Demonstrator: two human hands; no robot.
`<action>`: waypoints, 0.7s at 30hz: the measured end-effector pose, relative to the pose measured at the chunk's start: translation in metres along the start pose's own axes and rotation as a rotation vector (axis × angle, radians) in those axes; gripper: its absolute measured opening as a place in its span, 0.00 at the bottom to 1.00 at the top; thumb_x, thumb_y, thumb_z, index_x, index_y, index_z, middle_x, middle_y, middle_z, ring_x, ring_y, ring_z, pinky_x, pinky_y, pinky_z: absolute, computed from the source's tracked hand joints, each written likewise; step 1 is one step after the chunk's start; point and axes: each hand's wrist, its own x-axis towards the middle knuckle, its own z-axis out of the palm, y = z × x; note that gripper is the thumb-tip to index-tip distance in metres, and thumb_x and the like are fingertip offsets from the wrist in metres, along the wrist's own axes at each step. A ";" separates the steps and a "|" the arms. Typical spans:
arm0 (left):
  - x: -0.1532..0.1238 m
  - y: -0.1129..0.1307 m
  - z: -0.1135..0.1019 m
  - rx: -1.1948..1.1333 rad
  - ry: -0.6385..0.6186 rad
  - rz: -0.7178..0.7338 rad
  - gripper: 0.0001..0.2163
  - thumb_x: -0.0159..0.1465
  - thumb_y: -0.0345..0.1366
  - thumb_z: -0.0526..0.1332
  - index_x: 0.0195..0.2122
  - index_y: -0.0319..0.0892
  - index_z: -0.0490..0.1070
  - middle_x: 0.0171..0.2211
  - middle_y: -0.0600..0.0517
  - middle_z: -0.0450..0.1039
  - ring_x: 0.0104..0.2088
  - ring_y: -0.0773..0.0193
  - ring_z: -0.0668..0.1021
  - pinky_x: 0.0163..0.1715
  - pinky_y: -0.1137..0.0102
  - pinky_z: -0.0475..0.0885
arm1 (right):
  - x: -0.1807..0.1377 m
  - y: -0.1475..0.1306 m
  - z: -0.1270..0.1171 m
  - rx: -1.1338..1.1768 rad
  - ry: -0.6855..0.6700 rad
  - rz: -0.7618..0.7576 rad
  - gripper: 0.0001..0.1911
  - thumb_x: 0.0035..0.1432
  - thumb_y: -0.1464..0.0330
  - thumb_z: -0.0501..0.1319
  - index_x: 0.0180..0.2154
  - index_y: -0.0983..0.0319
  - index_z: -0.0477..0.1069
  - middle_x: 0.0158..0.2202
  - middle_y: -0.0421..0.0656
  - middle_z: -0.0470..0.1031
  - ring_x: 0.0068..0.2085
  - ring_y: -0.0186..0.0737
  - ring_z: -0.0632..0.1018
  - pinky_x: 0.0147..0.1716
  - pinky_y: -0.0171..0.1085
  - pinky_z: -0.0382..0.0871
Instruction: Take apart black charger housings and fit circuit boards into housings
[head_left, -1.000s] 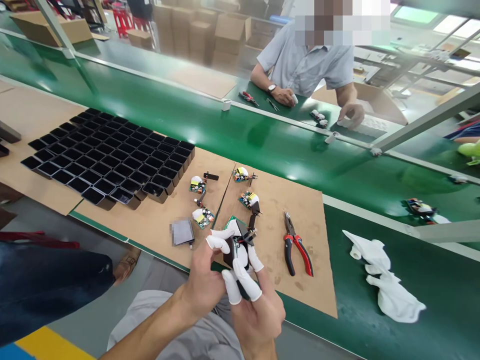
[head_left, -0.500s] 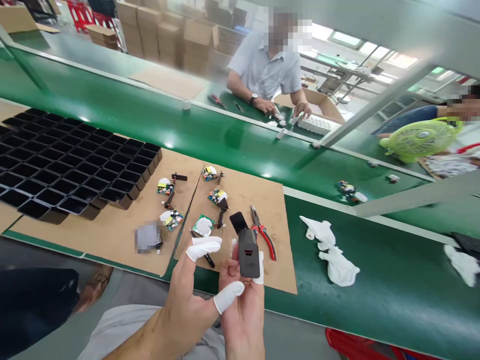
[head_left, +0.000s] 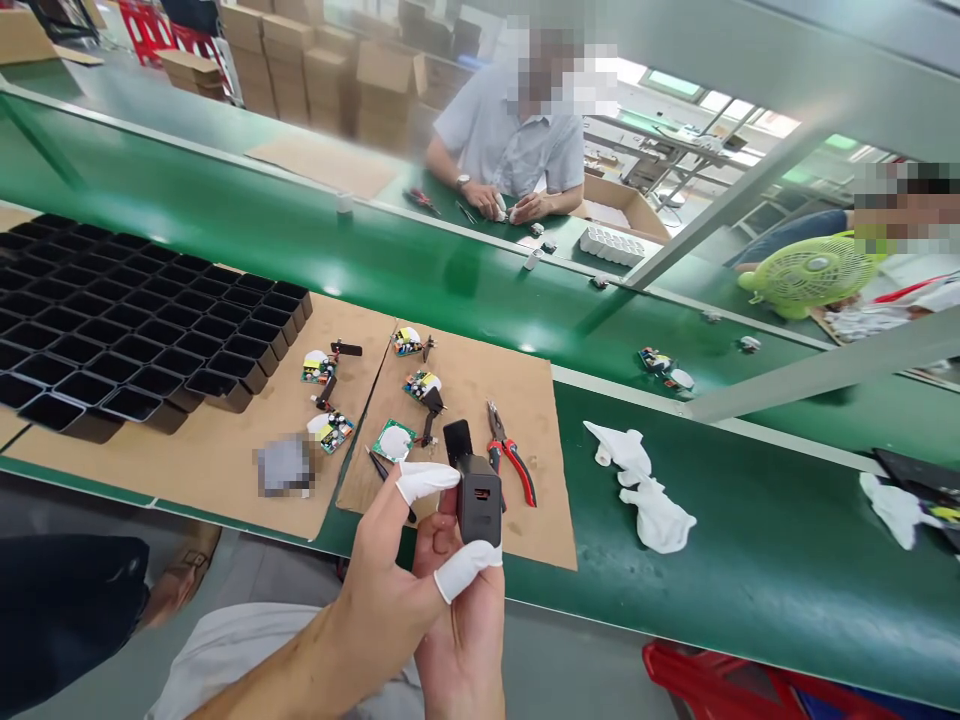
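Observation:
My right hand [head_left: 466, 640] is palm up and closed round a black charger housing [head_left: 477, 495], held upright with its port face towards me. My left hand [head_left: 386, 590] wears white finger cots; its thumb presses under the housing and its index finger lies against the housing's upper left edge. Just beyond, on the cardboard sheet [head_left: 525, 400], lie several small circuit boards [head_left: 421, 385] with black plug parts, a green board [head_left: 394, 440] and red-handled pliers [head_left: 511, 462].
A black compartment tray [head_left: 135, 330] fills the left. White gloves [head_left: 645, 495] lie on the green bench at the right. Behind runs the green conveyor belt [head_left: 420, 265]. A person [head_left: 510, 145] works across it, and a green fan [head_left: 810, 275] stands far right.
A second ago both hands worked a board into the housing low over the cardboard. Now the housing is closed and raised, and my left index finger has come back against it.

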 end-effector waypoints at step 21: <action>-0.044 -0.012 -0.088 -0.402 0.197 -0.447 0.28 0.53 0.54 0.85 0.50 0.50 0.80 0.49 0.44 0.88 0.57 0.35 0.88 0.62 0.43 0.84 | -0.008 0.011 0.000 -0.763 -0.080 -0.677 0.07 0.74 0.61 0.71 0.44 0.56 0.86 0.44 0.44 0.82 0.46 0.42 0.82 0.49 0.39 0.77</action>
